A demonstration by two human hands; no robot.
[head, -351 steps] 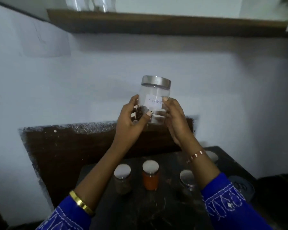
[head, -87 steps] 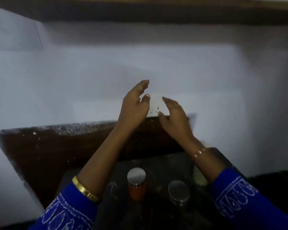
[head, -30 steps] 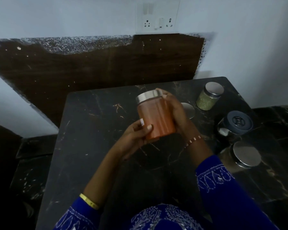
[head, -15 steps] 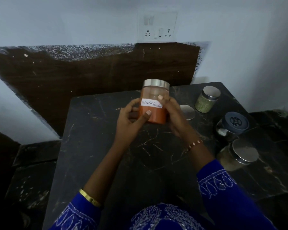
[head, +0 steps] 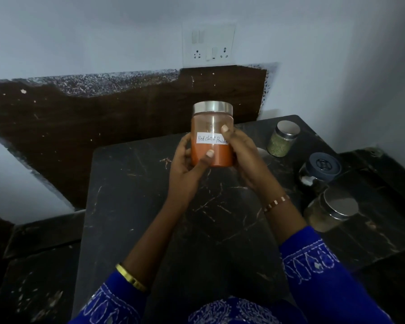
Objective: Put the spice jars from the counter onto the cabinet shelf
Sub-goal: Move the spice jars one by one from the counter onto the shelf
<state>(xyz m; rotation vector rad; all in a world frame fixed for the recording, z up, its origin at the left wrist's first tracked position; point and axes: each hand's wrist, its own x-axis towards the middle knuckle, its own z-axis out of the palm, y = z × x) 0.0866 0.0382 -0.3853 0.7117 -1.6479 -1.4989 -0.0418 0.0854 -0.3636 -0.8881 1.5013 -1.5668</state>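
Both hands — left hand (head: 185, 169), right hand (head: 243, 155) — grip upright chilli jar (head: 212, 136), seemingly above the counter (head: 131, 206).

Orange powder jar (head: 212, 139) w/ silver lid (head: 212, 107); black veined counter (head: 131, 206); blue embroidered sleeves (head: 318, 277).

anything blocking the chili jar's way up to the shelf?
Cannot say fully: the shelf is out of view. Both hands, left hand and right hand, hold the red chilli powder jar above the counter; only bare wall shows above it.
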